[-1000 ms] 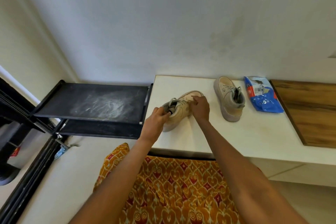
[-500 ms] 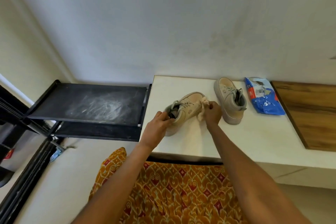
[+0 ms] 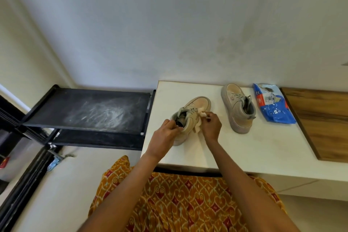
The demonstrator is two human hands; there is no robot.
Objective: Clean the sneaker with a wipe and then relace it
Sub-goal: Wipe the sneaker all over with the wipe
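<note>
Sneaker (image 3: pixel 194 113) heel hidden under left hand (image 3: pixel 165 135).

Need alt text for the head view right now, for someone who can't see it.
On a white counter, the left hand grips the heel of a beige sneaker while the right hand pinches a wipe against its side. A second sneaker and a blue wipes pack lie to the right.

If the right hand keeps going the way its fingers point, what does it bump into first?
Probably the sneaker being cleaned: the right hand, pinching the wipe, points up-left at its side, though depth is hard to judge.
</note>
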